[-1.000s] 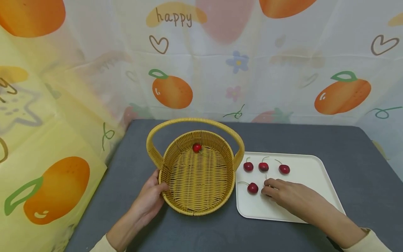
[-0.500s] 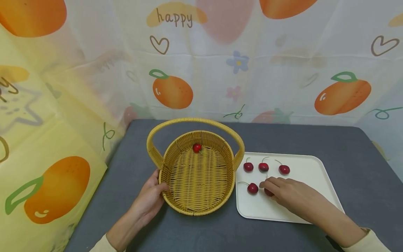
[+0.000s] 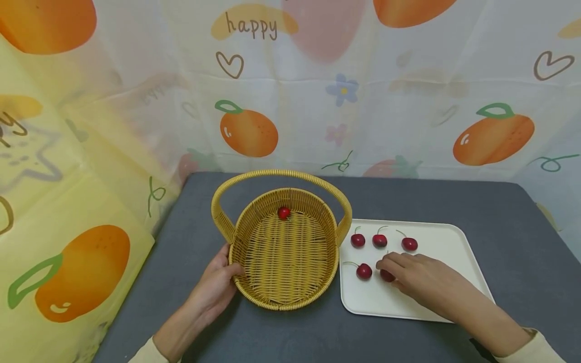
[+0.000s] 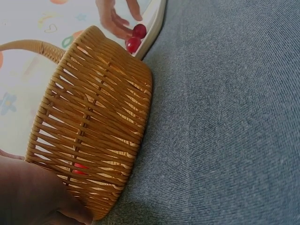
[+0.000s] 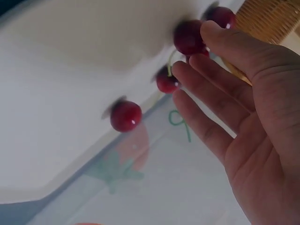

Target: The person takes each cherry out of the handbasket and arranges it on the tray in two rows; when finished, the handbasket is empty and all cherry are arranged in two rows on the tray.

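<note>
A yellow woven basket point(image 3: 283, 300) with an arched handle tilts toward me; one red cherry point(image 3: 283, 213) lies inside at its far wall. My left hand point(image 3: 213, 285) grips the basket's left side, thumb over the rim. On the white tray point(image 3: 447, 252), my right hand point(image 3: 419, 275) reaches over a dark red cherry point(image 3: 387, 276), partly covered by the fingers. In the right wrist view, the thumb is at that cherry point(image 5: 190, 37), while the other fingers point(image 5: 206, 126) are fairly straight and spread. Beside it lies another stemmed cherry point(image 3: 364, 271).
Behind the right hand, a row of stemmed cherries point(image 3: 380, 240) runs along the tray's far left part. The tray stands right of the basket on a dark grey tabletop point(image 3: 308, 335). A fruit-printed cloth point(image 3: 290, 101) hangs at the back and left.
My right hand's fingers have parted and shifted slightly right, uncovering part of the cherry beneath them; its stem has moved a little right too. The left hand and basket have stayed put.
</note>
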The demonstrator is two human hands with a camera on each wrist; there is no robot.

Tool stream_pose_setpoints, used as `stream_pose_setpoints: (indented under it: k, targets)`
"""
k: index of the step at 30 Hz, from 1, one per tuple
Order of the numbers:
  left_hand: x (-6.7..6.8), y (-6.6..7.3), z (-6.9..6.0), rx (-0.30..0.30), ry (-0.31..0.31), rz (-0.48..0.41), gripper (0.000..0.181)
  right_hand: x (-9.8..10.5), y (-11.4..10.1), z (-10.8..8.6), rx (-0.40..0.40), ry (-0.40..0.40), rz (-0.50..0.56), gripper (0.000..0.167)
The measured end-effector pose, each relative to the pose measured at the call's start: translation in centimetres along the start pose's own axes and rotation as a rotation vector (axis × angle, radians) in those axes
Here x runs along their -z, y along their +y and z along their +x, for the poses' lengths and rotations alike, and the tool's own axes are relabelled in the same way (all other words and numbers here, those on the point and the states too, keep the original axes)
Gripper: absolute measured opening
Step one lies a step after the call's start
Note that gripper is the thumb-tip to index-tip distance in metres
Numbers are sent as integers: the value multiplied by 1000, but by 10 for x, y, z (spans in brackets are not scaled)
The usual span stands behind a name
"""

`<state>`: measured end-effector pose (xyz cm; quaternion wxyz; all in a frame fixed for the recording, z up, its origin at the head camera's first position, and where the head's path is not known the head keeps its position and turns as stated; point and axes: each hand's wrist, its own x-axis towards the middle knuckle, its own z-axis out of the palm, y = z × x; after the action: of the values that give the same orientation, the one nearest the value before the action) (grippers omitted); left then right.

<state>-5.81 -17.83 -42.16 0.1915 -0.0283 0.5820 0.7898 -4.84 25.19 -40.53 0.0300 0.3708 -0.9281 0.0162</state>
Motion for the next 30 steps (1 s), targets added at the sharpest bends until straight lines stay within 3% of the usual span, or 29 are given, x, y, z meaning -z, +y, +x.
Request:
stream_pose_setpoints:
  k: [7,18,24,30]
  targets:
    - [1,0,0,5,4,1,94,17,-7,4,31,94,8,38]
    - [1,-1,-2,-11,9,-11,93,55,-46,26,113,175,129,29]
    - [1,-1,-2,-14,0,-7,93,77,-75,57,131,189,191,23]
    - [2,-3,-1,-18,10,-12,92,97,-104,102,151,320,211,21]
